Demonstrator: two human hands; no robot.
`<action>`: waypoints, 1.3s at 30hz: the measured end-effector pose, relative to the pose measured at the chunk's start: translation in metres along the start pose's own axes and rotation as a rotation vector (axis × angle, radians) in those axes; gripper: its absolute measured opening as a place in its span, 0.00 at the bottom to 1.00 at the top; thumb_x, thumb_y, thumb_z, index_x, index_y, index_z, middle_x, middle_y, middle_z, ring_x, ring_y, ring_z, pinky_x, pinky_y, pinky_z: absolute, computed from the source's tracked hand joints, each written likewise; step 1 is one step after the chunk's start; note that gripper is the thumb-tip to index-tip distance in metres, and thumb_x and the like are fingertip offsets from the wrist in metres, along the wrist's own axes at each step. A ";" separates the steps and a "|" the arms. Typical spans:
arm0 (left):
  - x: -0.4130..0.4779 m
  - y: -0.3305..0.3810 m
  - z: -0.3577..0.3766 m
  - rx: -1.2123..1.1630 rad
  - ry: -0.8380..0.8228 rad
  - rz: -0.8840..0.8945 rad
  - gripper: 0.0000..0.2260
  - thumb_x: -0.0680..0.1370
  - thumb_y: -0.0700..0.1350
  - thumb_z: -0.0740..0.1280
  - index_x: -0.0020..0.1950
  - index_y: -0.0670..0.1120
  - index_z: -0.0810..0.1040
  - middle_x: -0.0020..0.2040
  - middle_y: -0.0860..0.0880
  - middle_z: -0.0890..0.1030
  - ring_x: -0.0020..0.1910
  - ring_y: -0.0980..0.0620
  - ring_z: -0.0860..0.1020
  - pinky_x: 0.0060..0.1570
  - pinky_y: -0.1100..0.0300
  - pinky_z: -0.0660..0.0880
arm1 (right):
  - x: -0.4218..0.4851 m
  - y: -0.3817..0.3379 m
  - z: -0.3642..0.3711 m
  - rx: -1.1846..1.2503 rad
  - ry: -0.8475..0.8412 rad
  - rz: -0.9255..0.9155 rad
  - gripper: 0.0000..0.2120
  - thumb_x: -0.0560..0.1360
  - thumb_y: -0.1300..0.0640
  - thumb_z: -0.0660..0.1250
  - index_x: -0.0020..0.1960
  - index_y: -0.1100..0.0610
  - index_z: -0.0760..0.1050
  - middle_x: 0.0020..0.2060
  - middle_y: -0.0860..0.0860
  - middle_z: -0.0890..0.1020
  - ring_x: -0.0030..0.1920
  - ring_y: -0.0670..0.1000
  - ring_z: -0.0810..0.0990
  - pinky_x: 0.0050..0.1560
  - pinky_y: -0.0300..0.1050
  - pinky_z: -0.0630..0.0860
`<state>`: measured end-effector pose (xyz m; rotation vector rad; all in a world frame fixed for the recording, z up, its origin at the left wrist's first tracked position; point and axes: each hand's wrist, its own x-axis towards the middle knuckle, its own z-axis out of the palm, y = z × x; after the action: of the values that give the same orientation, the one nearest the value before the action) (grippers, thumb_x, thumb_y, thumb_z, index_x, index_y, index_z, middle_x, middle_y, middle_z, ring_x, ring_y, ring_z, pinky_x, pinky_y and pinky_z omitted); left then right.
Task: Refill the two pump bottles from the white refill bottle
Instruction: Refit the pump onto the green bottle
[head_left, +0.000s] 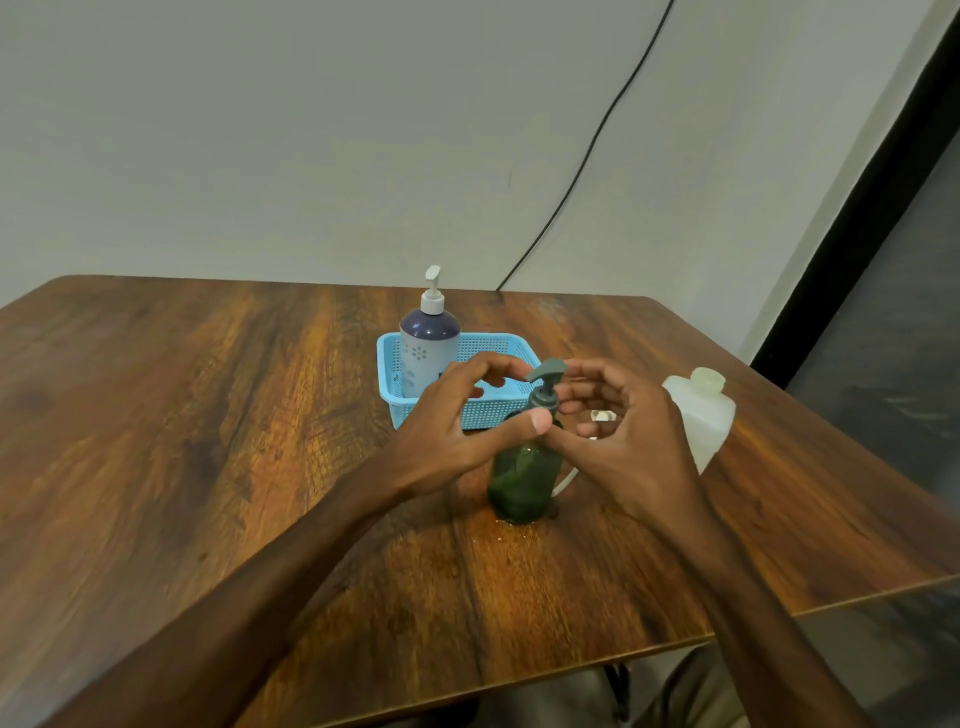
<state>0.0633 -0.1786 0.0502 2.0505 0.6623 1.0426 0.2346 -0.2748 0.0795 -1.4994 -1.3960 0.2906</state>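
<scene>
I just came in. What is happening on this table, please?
A person's left hand and right hand are curled around the pump top of the green pump bottle, which stands on the wooden table. They are probably screwing the pump. The white refill bottle stands behind the right hand. The second pump bottle stands in the blue basket.

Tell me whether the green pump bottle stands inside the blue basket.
No, the green pump bottle stands on the wooden table, in front of the blue basket.
</scene>
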 end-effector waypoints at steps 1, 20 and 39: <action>0.001 0.000 0.001 -0.015 0.032 0.006 0.20 0.68 0.70 0.68 0.58 0.66 0.74 0.57 0.68 0.79 0.60 0.63 0.76 0.60 0.62 0.74 | -0.002 0.002 -0.001 0.003 -0.021 0.016 0.29 0.65 0.47 0.82 0.63 0.48 0.77 0.52 0.40 0.83 0.51 0.37 0.82 0.47 0.34 0.82; 0.015 0.012 0.002 0.050 0.016 0.037 0.17 0.70 0.50 0.78 0.56 0.58 0.80 0.47 0.63 0.85 0.49 0.63 0.83 0.45 0.67 0.77 | -0.005 0.009 0.002 -0.021 -0.108 0.073 0.37 0.60 0.48 0.85 0.65 0.48 0.74 0.57 0.42 0.82 0.55 0.41 0.80 0.53 0.39 0.81; 0.010 0.016 0.005 -0.076 0.093 -0.011 0.21 0.72 0.43 0.80 0.61 0.54 0.78 0.52 0.56 0.87 0.52 0.60 0.85 0.48 0.67 0.77 | -0.006 0.010 0.002 -0.031 -0.113 0.089 0.41 0.60 0.48 0.85 0.68 0.48 0.70 0.59 0.45 0.83 0.59 0.44 0.81 0.59 0.43 0.79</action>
<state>0.0750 -0.1829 0.0651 1.9413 0.6697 1.1452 0.2376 -0.2770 0.0680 -1.5940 -1.4295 0.4170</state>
